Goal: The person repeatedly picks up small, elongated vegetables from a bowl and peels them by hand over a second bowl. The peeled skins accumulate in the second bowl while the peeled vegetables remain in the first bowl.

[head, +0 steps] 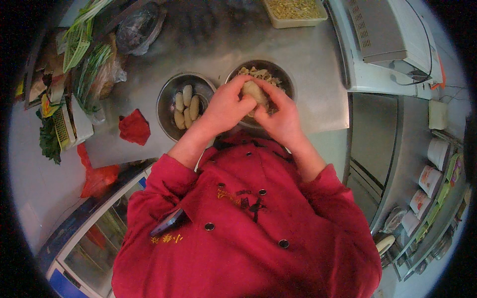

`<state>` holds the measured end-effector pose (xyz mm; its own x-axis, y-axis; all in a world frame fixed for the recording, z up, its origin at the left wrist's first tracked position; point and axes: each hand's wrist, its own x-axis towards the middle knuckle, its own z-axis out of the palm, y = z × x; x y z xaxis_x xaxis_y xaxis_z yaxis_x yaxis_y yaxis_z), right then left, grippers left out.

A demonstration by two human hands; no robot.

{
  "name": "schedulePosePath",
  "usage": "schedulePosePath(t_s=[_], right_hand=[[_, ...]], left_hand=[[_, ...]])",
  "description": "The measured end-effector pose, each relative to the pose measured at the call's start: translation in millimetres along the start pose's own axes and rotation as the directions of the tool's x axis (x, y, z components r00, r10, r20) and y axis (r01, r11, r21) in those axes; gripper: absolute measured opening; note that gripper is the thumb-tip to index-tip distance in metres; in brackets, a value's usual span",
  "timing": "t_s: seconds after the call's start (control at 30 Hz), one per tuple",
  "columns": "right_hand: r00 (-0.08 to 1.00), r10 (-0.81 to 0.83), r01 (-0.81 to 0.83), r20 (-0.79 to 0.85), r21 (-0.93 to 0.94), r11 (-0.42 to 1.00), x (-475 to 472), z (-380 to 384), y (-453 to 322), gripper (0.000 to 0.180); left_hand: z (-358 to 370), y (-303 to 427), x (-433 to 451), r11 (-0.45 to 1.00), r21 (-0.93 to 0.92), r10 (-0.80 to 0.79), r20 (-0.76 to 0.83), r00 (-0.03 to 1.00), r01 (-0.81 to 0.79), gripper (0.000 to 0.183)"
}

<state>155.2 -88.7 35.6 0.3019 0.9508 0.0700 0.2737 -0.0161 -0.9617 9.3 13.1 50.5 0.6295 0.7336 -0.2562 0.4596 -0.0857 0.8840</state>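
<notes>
My left hand (226,106) and my right hand (281,113) both grip a pale brown, oblong root vegetable (254,90), perhaps a taro, from its two sides. They hold it over a round steel bowl (290,78) with pale scraps (261,73) in it; I cannot tell whether these are peels or pieces. Part of that bowl is hidden behind my hands. Just left of it, a second steel bowl (163,111) contains several similar oblong roots (187,106), and my left forearm covers its lower right rim.
On the steel table (313,111) lie a crumpled red cloth (135,127) and a bagged round item (139,29). Green onions (95,69) and baskets crowd the left. A tub of sprouts (296,11) stands at the back, a white appliance (395,44) on the right.
</notes>
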Motion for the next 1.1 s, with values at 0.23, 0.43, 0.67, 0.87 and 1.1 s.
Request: schedulePosePath(t_s=[0.23, 0.43, 0.67, 0.87, 1.1], right_hand=[[0.991, 0.135, -0.134, 0.004, 0.157, 0.978, -3, 4, 10, 0.05], [0.982, 0.187, -0.185, 0.018, 0.275, 0.944, -2, 7, 18, 0.048], [0.947, 0.293, -0.317, 0.13, 0.514, 0.797, -1, 2, 20, 0.049], [0.938, 0.298, -0.343, 0.177, 0.594, 0.727, -2, 3, 28, 0.051], [0.952, 0.261, -0.307, 0.162, 0.462, 0.832, -5, 6, 32, 0.051]], left_hand=[[4, -3, 2, 0.999, 0.051, 0.011, -0.022, 1.0, -0.009, 0.042], [10, -15, 5, 0.994, 0.034, 0.103, -0.079, 0.992, -0.1, 0.039], [16, -26, 9, 0.984, -0.153, 0.08, -0.074, 0.994, -0.091, 0.035], [13, -25, 8, 0.97, -0.243, -0.027, -0.05, 0.998, 0.014, 0.031], [14, -23, 8, 0.992, -0.126, -0.003, -0.104, 0.995, -0.01, 0.033]])
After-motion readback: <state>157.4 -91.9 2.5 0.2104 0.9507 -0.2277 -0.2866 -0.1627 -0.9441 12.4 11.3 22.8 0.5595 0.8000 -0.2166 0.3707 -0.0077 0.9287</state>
